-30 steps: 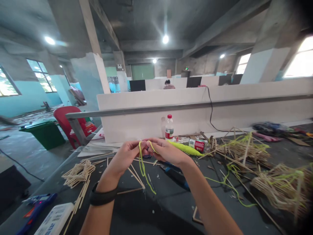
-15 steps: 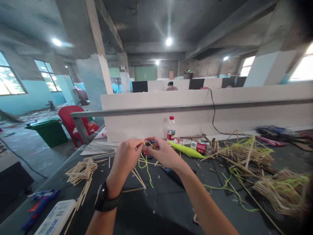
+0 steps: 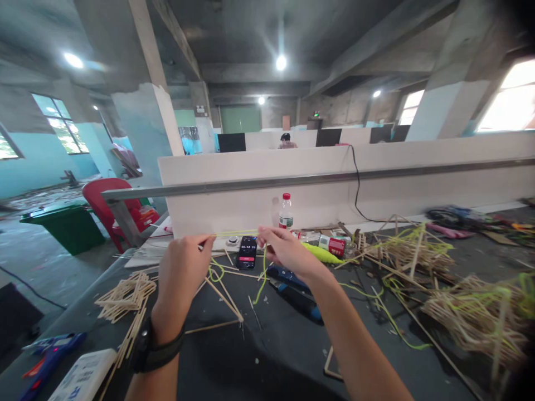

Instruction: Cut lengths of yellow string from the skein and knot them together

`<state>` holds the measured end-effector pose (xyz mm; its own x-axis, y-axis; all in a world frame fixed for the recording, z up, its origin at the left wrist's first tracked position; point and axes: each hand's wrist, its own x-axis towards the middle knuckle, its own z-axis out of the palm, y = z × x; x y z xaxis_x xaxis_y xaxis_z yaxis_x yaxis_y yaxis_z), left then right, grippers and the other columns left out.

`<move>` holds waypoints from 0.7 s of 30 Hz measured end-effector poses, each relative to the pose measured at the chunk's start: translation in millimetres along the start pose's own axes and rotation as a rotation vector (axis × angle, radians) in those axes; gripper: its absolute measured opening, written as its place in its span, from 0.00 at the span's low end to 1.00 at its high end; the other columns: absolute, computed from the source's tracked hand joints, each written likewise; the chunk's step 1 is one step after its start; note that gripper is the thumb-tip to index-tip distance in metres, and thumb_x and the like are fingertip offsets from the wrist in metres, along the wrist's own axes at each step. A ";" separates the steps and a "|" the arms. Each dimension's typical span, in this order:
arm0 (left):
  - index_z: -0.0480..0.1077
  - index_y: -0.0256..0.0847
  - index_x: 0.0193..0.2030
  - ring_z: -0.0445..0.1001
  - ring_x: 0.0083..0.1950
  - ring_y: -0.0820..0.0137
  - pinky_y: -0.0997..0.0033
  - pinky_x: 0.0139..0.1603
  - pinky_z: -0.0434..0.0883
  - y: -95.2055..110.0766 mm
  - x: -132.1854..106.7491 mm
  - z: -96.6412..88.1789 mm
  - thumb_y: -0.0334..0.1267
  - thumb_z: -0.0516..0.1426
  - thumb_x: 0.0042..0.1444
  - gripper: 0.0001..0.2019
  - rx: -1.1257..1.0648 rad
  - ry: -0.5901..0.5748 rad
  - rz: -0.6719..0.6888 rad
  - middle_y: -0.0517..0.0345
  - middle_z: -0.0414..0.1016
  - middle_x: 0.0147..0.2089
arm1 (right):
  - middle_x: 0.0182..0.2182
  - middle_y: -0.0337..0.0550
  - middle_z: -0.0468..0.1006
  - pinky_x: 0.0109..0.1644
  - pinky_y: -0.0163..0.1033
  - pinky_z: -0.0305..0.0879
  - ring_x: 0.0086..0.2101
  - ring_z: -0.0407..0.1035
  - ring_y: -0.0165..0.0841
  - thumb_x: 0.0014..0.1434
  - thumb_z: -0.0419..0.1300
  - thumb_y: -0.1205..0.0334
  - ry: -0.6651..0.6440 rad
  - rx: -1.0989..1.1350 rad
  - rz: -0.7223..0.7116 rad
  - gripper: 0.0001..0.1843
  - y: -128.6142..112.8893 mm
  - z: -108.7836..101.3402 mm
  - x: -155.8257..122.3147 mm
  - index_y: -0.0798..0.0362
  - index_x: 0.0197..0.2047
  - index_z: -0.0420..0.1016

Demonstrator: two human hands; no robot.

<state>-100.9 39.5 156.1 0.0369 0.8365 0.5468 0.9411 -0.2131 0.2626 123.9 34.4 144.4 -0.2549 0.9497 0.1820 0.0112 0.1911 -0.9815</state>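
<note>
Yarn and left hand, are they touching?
Touching. The head view shows the yarn pinched in the left hand and stretched straight to the right hand.

Red chair (image 3: 97, 201), green bin (image 3: 64, 228), red-capped bottle (image 3: 286, 210)

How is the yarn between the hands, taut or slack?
Taut: the yarn runs almost straight from left hand to right hand.

On the phone (image 3: 246, 253) in front of me I read 00:58:26 in white digits; the words on its red button are too small for me. I see print on the white box (image 3: 83, 379) and labels on the upright bottle (image 3: 286, 211) and the lying bottle (image 3: 332, 245), but can't make out words. The far green sign (image 3: 316, 114) is unreadable too.
</note>
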 end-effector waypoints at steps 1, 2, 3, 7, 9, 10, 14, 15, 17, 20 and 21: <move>0.83 0.43 0.42 0.79 0.38 0.52 0.63 0.34 0.65 -5.1 0.3 -2.5 0.49 0.52 0.63 0.19 0.023 0.016 -0.032 0.42 0.83 0.36 | 0.24 0.34 0.59 0.25 0.37 0.44 0.21 0.50 0.25 0.67 0.53 0.44 0.007 0.033 0.005 0.22 -3.4 -4.1 -1.5 0.51 0.29 0.63; 0.83 0.42 0.41 0.79 0.37 0.52 0.63 0.33 0.64 -10.0 0.4 -4.8 0.49 0.52 0.63 0.20 0.041 0.026 -0.054 0.42 0.83 0.35 | 0.25 0.35 0.60 0.25 0.37 0.44 0.21 0.50 0.25 0.68 0.53 0.44 0.015 0.053 0.005 0.22 -6.4 -8.1 -2.9 0.52 0.29 0.63; 0.83 0.42 0.40 0.79 0.36 0.52 0.64 0.32 0.64 -14.5 0.3 -6.7 0.49 0.52 0.63 0.20 0.051 0.028 -0.065 0.42 0.83 0.35 | 0.26 0.36 0.61 0.25 0.37 0.44 0.21 0.49 0.24 0.68 0.53 0.45 0.022 0.061 0.006 0.22 -8.7 -12.0 -4.1 0.52 0.29 0.62; 0.83 0.45 0.38 0.78 0.34 0.54 0.65 0.31 0.64 -26.2 -2.5 -10.5 0.49 0.53 0.62 0.18 0.025 -0.065 -0.050 0.46 0.83 0.34 | 0.23 0.33 0.54 0.24 0.38 0.41 0.21 0.44 0.26 0.67 0.54 0.45 0.094 0.038 -0.009 0.22 -9.3 -23.6 -5.2 0.50 0.28 0.60; 0.82 0.45 0.38 0.79 0.36 0.53 0.64 0.33 0.65 -27.8 -4.2 -11.0 0.50 0.53 0.62 0.18 -0.008 -0.147 -0.047 0.47 0.83 0.35 | 0.23 0.33 0.53 0.24 0.38 0.42 0.22 0.45 0.27 0.67 0.53 0.45 0.151 -0.026 -0.048 0.21 -7.0 -26.0 -5.3 0.50 0.28 0.60; 0.82 0.45 0.40 0.79 0.40 0.52 0.63 0.36 0.67 -27.4 -5.0 -11.4 0.50 0.54 0.61 0.17 -0.034 -0.172 -0.035 0.47 0.83 0.38 | 0.23 0.34 0.53 0.25 0.38 0.43 0.22 0.45 0.27 0.68 0.52 0.45 0.174 -0.081 -0.067 0.22 -6.4 -26.3 -6.1 0.50 0.27 0.61; 0.75 0.49 0.56 0.72 0.60 0.54 0.58 0.58 0.67 -13.5 -8.6 -17.5 0.49 0.59 0.58 0.20 -0.301 -0.265 0.178 0.50 0.75 0.60 | 0.21 0.34 0.49 0.25 0.40 0.43 0.22 0.44 0.28 0.69 0.50 0.43 0.098 -0.348 -0.069 0.24 -12.4 -20.9 -15.9 0.49 0.26 0.57; 0.72 0.51 0.59 0.70 0.62 0.56 0.59 0.60 0.67 -6.7 -9.9 -19.7 0.49 0.59 0.59 0.22 -0.391 -0.308 0.231 0.53 0.72 0.63 | 0.21 0.33 0.49 0.25 0.40 0.43 0.21 0.44 0.28 0.69 0.50 0.43 0.047 -0.392 -0.076 0.25 -15.4 -18.2 -19.2 0.49 0.25 0.56; 0.70 0.53 0.60 0.69 0.62 0.59 0.63 0.57 0.70 9.1 -12.6 -22.5 0.49 0.57 0.62 0.20 -0.539 -0.351 0.260 0.55 0.72 0.63 | 0.22 0.33 0.49 0.25 0.39 0.43 0.22 0.44 0.28 0.69 0.50 0.43 -0.062 -0.426 -0.115 0.25 -21.3 -12.3 -24.7 0.49 0.26 0.56; 0.71 0.49 0.58 0.71 0.60 0.60 0.65 0.52 0.73 30.9 -15.8 -18.8 0.48 0.58 0.62 0.19 -0.703 -0.319 0.213 0.54 0.74 0.59 | 0.23 0.33 0.52 0.26 0.38 0.44 0.23 0.47 0.27 0.69 0.49 0.43 -0.161 -0.391 -0.181 0.23 -25.6 -5.4 -27.5 0.50 0.28 0.60; 0.71 0.48 0.59 0.72 0.58 0.60 0.65 0.52 0.73 35.9 -16.2 -15.6 0.47 0.58 0.62 0.19 -0.775 -0.360 0.217 0.53 0.75 0.58 | 0.23 0.34 0.52 0.26 0.38 0.45 0.23 0.47 0.27 0.70 0.49 0.44 -0.173 -0.378 -0.189 0.23 -25.6 -4.3 -27.2 0.50 0.29 0.61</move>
<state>-73.0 10.5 169.1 0.4148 0.8185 0.3976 0.4130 -0.5587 0.7193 134.7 4.7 164.8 -0.4438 0.8402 0.3116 0.2931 0.4647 -0.8356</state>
